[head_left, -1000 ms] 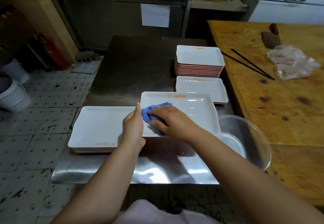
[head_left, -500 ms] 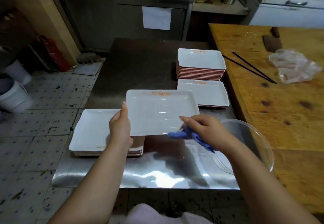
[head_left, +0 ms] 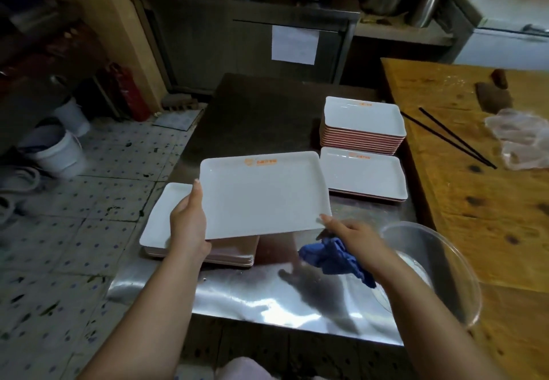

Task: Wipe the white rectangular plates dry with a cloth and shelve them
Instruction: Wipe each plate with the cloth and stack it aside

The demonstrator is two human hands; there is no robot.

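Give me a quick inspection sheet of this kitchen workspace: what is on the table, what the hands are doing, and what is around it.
Surface: steel table, shiny, with glare near the front edge.
Job's things: held plate lifted above the left stack; far stack and low stack stand at the right; blue cloth.
Clutter: clear bowl at the table's right edge; black chopsticks and crumpled plastic on the wooden table.
Hands: left hand grips the plate's left edge; right hand holds the cloth, fingers touching the plate's corner.
Cables: nothing seen.
Surroundings: tiled floor, white buckets, metal cabinet.
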